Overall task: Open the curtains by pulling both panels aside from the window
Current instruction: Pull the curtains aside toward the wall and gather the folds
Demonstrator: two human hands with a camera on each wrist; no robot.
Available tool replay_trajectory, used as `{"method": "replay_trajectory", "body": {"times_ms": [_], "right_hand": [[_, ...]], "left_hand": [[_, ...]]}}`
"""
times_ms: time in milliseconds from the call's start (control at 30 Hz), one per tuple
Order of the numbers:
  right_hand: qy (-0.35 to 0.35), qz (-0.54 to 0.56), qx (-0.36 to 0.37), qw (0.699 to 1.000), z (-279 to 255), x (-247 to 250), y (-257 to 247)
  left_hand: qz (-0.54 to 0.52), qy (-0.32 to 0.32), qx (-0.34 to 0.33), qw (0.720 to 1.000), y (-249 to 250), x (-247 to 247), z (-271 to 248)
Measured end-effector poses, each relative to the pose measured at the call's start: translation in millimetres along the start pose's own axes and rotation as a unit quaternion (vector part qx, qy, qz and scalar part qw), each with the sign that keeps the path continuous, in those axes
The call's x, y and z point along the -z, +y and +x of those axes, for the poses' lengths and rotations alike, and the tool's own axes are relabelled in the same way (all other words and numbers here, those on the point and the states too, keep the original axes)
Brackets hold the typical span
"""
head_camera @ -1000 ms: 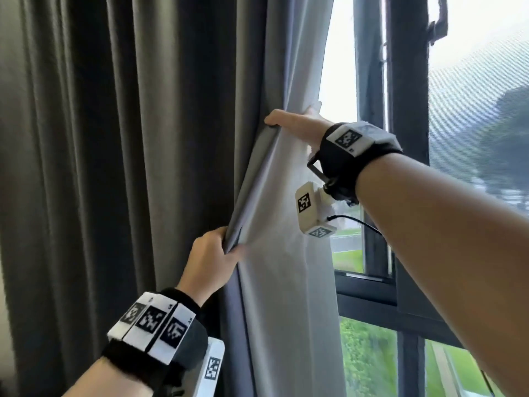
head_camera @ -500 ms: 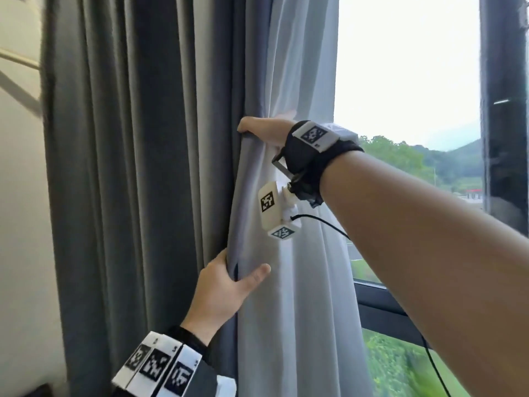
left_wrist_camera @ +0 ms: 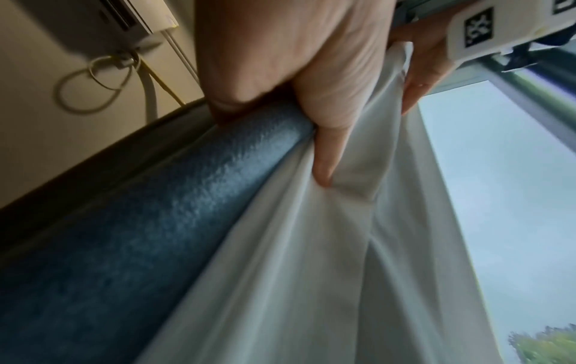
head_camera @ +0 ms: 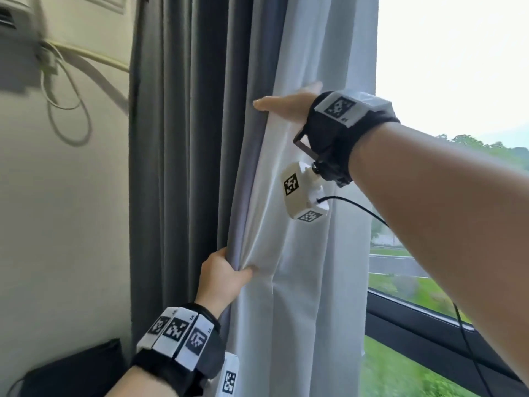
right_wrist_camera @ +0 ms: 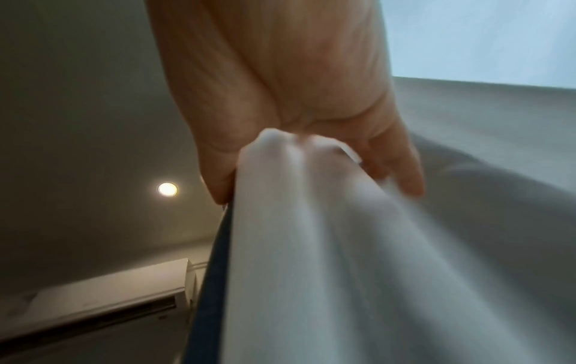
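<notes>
The left curtain panel [head_camera: 189, 167] is dark grey on its room side with a pale lining [head_camera: 300, 282] turned toward me; it hangs bunched in folds against the wall. My left hand [head_camera: 229, 272] grips its leading edge low down, thumb pressed into the lining [left_wrist_camera: 324, 172]. Higher up, my right hand [head_camera: 282, 106] holds the same edge between thumb and fingers, the folded cloth [right_wrist_camera: 296, 157] pinched in its grasp. To the right the window [head_camera: 452, 138] stands uncovered. No second panel is in view.
An air conditioner [head_camera: 14, 21] with looped cables [head_camera: 68, 110] is mounted on the cream wall at upper left. A dark object [head_camera: 74, 368] sits low against the wall. The black window frame [head_camera: 415, 319] runs along the lower right, with greenery outside.
Both hands have carried the curtain edge to the left; the panel is now bunched close to the wall. More window glass shows, and the wall with the air conditioner has come into view.
</notes>
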State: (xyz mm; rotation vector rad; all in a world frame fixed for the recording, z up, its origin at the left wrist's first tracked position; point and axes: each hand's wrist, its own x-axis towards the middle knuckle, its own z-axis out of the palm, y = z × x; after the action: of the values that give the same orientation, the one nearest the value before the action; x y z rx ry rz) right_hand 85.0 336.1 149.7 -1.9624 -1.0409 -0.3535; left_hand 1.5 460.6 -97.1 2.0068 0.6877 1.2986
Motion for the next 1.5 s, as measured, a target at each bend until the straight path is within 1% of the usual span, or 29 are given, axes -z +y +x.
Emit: {"method": "replay_trajectory", "body": {"times_ms": [33, 100, 167, 233, 267, 400, 533, 667, 833, 967, 1033, 1133, 1233, 1300, 1400, 1500], "right_hand": [[0.016, -0.014, -0.012, 1.000, 9.4, -1.0, 4.8], [0.020, -0.004, -0.047, 0.999, 22.8, -5.5, 15.5], [0.058, 0.019, -0.086, 0.994, 32.0, -8.7, 26.9], [0.108, 0.023, -0.100, 0.989, 37.2, -9.0, 39.2], [0.116, 0.031, -0.102, 0.988, 38.3, -8.7, 44.5], [0.068, 0.117, -0.088, 0.987, 47.4, -13.5, 58.0], [0.030, 0.185, -0.088, 0.978, 51.8, -27.3, 51.2], [0.019, 0.198, -0.075, 0.977, 57.6, -43.0, 33.4], [0.024, 0.208, -0.041, 0.977, 63.0, -73.2, 5.5], [0.011, 0.150, -0.015, 0.988, 74.1, -102.3, -24.2], [0.011, 0.138, -0.018, 0.990, 82.7, -120.3, -40.8], [-0.008, 0.115, -0.033, 0.993, 98.0, -148.9, -65.0], [0.021, 0.081, -0.047, 0.995, 104.8, -173.9, -87.8], [0.015, 0.078, -0.044, 0.996, 103.3, -190.0, -104.3], [-0.011, 0.088, -0.032, 0.996, 107.2, -216.3, -122.9], [-0.017, 0.104, -0.029, 0.994, 111.6, -235.3, -136.9]], "left_hand": [[0.009, 0.004, -0.002, 1.000, -1.1, -0.2, 2.9], [0.023, 0.014, -0.007, 1.000, -2.0, -2.7, 6.0], [0.036, 0.020, -0.012, 0.999, -2.2, -6.2, 7.4], [0.040, 0.024, -0.013, 0.999, -1.9, -10.6, 9.0], [0.040, 0.023, -0.012, 0.999, -1.9, -13.3, 10.1], [0.026, 0.029, -0.009, 0.999, -3.3, -24.4, 14.6], [0.021, 0.029, -0.006, 0.999, -10.1, -29.8, 24.0], [0.024, 0.050, -0.004, 0.998, -21.0, -23.5, 38.8], [0.019, 0.058, -0.002, 0.998, -42.6, -0.5, 61.1], [0.008, 0.041, 0.004, 0.999, -66.5, 25.7, 88.8], [-0.005, 0.029, 0.013, 0.999, -81.1, 39.0, 104.9], [-0.010, 0.007, 0.015, 1.000, -102.7, 59.1, 127.4], [-0.008, -0.016, -0.001, 1.000, -124.5, 80.5, 146.7], [-0.005, -0.026, -0.012, 1.000, -139.9, 95.2, 157.9], [-0.010, -0.036, -0.035, 0.999, -160.6, 115.9, 169.9], [-0.011, -0.039, -0.044, 0.998, -177.5, 136.9, 179.8]]}}
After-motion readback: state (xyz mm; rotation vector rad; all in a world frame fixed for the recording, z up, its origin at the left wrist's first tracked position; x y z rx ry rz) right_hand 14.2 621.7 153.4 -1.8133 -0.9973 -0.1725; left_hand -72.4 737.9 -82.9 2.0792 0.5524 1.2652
